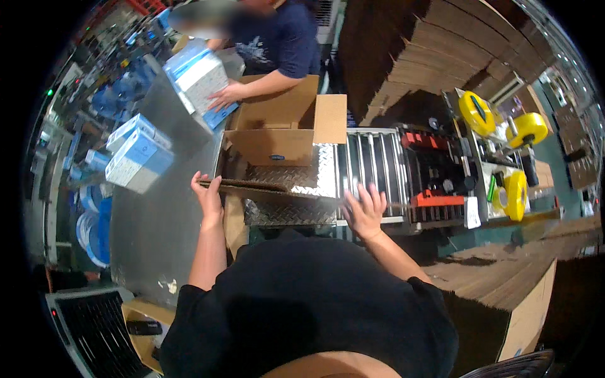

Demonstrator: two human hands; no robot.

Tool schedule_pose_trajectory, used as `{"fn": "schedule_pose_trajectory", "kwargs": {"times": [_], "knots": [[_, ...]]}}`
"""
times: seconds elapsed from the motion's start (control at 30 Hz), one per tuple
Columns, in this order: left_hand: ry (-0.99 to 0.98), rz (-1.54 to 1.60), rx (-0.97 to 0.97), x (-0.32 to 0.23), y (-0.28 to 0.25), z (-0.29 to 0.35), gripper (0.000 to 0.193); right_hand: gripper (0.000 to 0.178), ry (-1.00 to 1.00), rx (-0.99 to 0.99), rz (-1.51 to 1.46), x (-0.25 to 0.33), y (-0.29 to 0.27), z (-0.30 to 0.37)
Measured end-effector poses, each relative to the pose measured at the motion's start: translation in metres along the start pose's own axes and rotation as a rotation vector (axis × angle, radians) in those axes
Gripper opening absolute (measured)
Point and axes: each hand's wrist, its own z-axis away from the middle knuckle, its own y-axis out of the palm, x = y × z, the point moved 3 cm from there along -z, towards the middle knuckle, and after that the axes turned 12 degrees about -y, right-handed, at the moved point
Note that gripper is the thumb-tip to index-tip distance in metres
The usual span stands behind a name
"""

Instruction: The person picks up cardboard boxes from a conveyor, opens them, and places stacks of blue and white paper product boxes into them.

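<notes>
Two hands on one job. Left hand (pixel 208 200) grips the left end of a flattened cardboard box (pixel 252 186), thumb and fingers closed over its edge; the flat lies edge-on across the diamond-plate surface (pixel 296 211), just in front of me. Right hand (pixel 364 211) is spread wide, fingers fanned, holding nothing, near the right end of the flat where the plate meets the roller conveyor (pixel 372 165). Cannot tell whether its fingertips touch the cardboard.

Progress, by my reading: this flat is not yet opened into a box, so squaring and folding its flaps are all left. One open carton (pixel 277 129) already stands erected just beyond it on the plate, flaps up, looking empty from here.

Across from me, a co-worker's hand (pixel 225 96) rests on a blue-and-white package (pixel 198 79) at the carton's left. More blue-and-white packs (pixel 138 157) are stacked on the grey surface (pixel 157 233) to my left.

To the right, a taping machine (pixel 441 176) with yellow tape rolls (pixel 476 112). Stacks of flat cardboard (pixel 498 277) sit at lower right, with more behind the conveyor.
</notes>
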Motion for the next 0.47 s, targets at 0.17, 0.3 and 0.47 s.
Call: {"fn": "schedule_pose_trajectory", "kwargs": {"times": [0.17, 0.3, 0.47], "knots": [[-0.074, -0.106, -0.050, -0.021, 0.007, 0.006, 0.058, 0.022, -0.192, -0.089, -0.207, -0.017, 0.002, 0.011], [-0.045, -0.126, -0.209, -0.038, 0.008, 0.021, 0.053, 0.022, -0.196, -0.145, -0.474, -0.042, -0.011, -0.063], [-0.005, -0.588, 0.452, -0.062, 0.023, 0.082, 0.056, 0.029, -0.363, 0.046, -0.711, -0.067, 0.011, -0.065]]}}
